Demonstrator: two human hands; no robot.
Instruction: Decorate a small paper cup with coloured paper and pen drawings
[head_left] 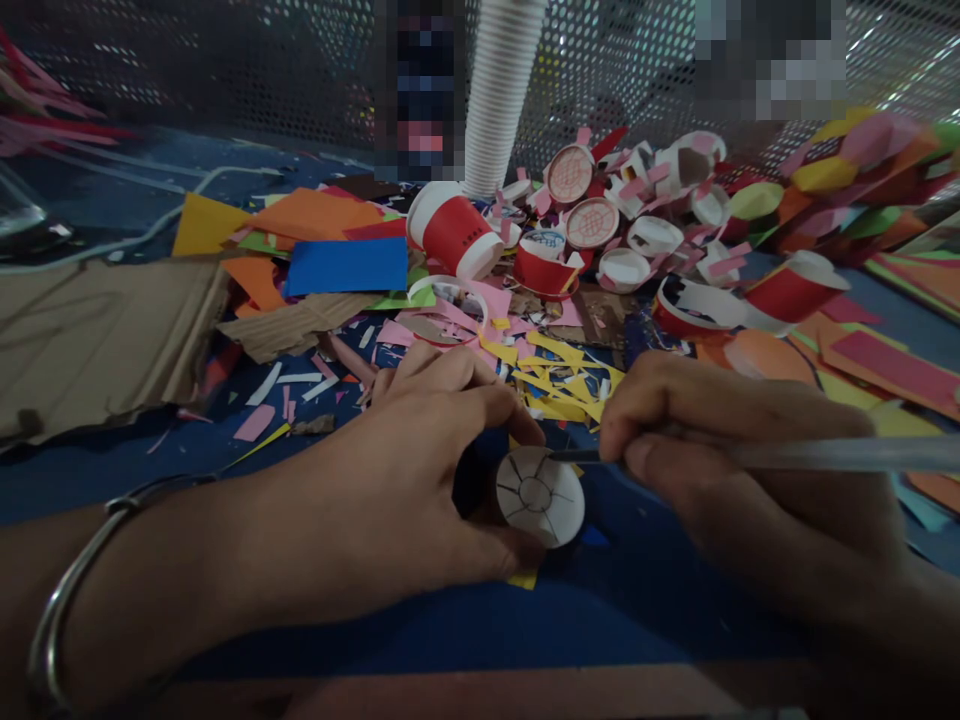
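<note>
Left hand [427, 465] has the white disc [537, 496], low and central above the blue table [637, 620], pinched at its edge between thumb and fingers. Right hand [735, 460] grips the pen [825, 455], its tip right up at the disc's far rim! On that face: a small inked circle, dark spokes running outward, no letters among them. Now to the lettering: the red cup [459, 232], tipped over beyond the left hand, carries a short row of dark characters, too small to read. Right of it, red grid lines mark two cup bases [592, 222], and blue lines mark a cut cup [541, 243].
</note>
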